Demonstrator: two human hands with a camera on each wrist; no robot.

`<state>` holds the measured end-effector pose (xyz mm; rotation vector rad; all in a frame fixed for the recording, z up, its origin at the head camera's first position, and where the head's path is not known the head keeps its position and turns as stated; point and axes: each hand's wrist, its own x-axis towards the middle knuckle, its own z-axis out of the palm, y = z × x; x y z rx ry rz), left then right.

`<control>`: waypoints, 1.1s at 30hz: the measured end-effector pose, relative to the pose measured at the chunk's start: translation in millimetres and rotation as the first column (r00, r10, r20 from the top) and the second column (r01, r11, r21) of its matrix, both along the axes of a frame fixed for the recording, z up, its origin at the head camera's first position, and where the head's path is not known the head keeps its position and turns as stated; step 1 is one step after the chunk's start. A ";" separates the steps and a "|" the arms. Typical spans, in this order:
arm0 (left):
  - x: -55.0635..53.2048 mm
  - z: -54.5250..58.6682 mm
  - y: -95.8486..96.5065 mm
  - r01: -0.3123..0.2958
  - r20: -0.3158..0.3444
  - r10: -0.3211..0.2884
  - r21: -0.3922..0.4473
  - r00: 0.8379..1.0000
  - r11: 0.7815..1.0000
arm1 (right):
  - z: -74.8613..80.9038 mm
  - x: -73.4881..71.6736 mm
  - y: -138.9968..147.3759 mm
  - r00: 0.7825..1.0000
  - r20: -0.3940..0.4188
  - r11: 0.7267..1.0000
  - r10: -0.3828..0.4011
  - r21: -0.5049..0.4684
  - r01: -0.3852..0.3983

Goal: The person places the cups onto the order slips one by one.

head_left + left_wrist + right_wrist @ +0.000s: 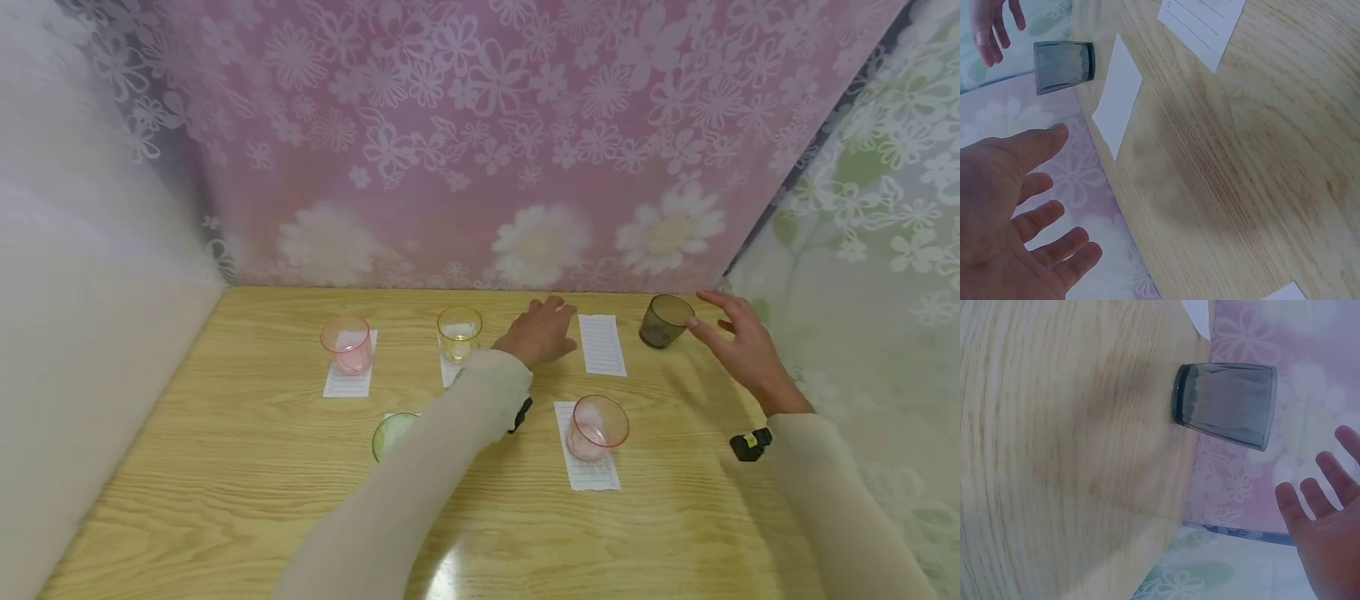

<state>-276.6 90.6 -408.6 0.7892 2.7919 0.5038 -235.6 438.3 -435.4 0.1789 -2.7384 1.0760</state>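
A smoky grey glass (666, 322) stands upright on the table at the far right. My right hand (738, 342) is beside it, thumb and fingers spread; in the right wrist view a gap shows between the fingers and the glass (1229, 403). Left of a bare lined paper slip (602, 345), my left hand (537, 333) hovers with relaxed fingers and nothing in them. The left wrist view shows that palm (997, 231) with its fingers apart. A yellow glass (459, 333) on a slip stands just left of the left hand, its slip partly hidden by the sleeve.
On a slip at the left stands a pink glass (348, 346); another pink glass (596, 429) is on a slip nearer the front. The left forearm partly covers a green glass (390, 433). Flowered cloth (450, 167) hangs behind the wooden table (225, 467), with pale cloth at both sides.
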 end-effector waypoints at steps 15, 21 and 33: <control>-2.7 -23.3 27.7 0.013 -0.055 -0.017 -0.075 0.998 0.997 | -25.6 -18.5 18.8 0.991 0.125 0.998 -0.050 -0.024 0.053; -7.7 -41.3 30.9 0.015 -0.099 -0.024 -0.096 0.995 0.995 | -29.6 -22.0 19.3 0.987 0.152 0.998 -0.046 -0.036 0.052; -11.8 -58.1 29.2 0.165 -0.142 -0.190 -0.173 0.971 0.971 | -30.7 -26.2 14.4 0.976 0.212 0.997 -0.040 -0.057 0.054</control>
